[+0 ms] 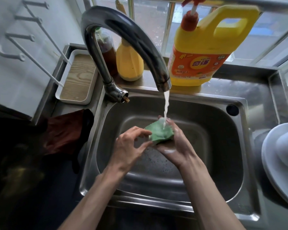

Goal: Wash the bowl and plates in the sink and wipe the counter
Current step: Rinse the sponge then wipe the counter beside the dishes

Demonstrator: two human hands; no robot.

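Observation:
Over the steel sink (223, 146) my right hand (176, 143) cups a green sponge (158, 133), with its fingers curled round the far edge. Water runs from the curved tap (126, 40) straight onto the sponge. My left hand (130, 145) is beside the sponge, its fingertips pinching the near left edge. White plates with a bowl on top (279, 156) are stacked on the counter at the right edge of the view.
A yellow detergent jug (204, 47) with a pump stands behind the sink, next to a yellow bottle (129, 63) and a brown bottle (106, 47). A white tray (76, 77) lies at the back left. A dark red cloth (65, 133) hangs over the sink's left rim.

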